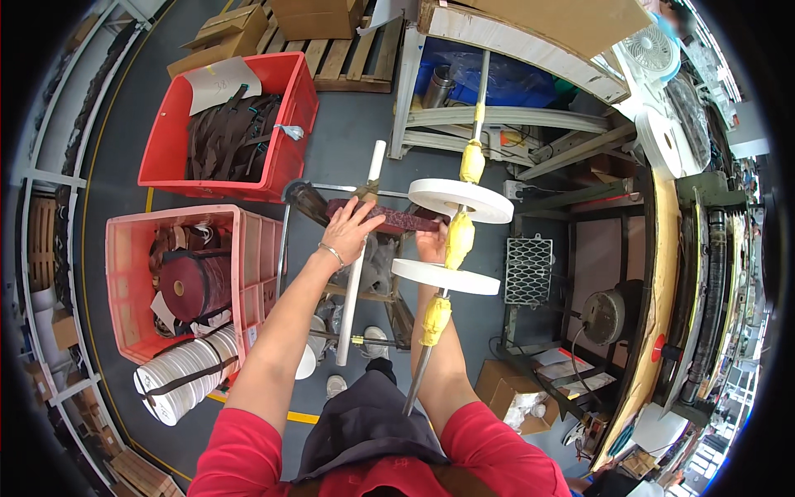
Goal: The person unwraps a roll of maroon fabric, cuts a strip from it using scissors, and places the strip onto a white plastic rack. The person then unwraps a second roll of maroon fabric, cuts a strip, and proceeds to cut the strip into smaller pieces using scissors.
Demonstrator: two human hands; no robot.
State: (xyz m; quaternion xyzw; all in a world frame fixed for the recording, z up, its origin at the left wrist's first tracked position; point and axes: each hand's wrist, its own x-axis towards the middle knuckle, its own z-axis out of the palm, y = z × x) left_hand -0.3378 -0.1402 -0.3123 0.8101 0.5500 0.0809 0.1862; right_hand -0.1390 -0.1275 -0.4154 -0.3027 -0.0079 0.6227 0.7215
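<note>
A dark maroon patterned fabric strip (406, 219) stretches between my hands in front of me. My left hand (349, 232) lies on its left part, fingers spread out over the fabric. At the right end, my right hand (431, 243) grips the strip, partly covered by a metal rod with yellow wrapping (460, 242). On that rod sit two white discs, a far one (484, 203) and a near one (447, 277), with my right forearm passing beneath the near one. A white tube (351, 306) runs lengthwise under my left hand; a dark wrap circles it just beyond my fingers.
On the left stand a red crate (286, 124) with dark straps and a pinkish crate (240, 248) holding a maroon roll (195, 286). White strapped discs (186, 373) lean nearby. A cardboard box (513, 393) and a metal mesh panel (528, 272) are at the right.
</note>
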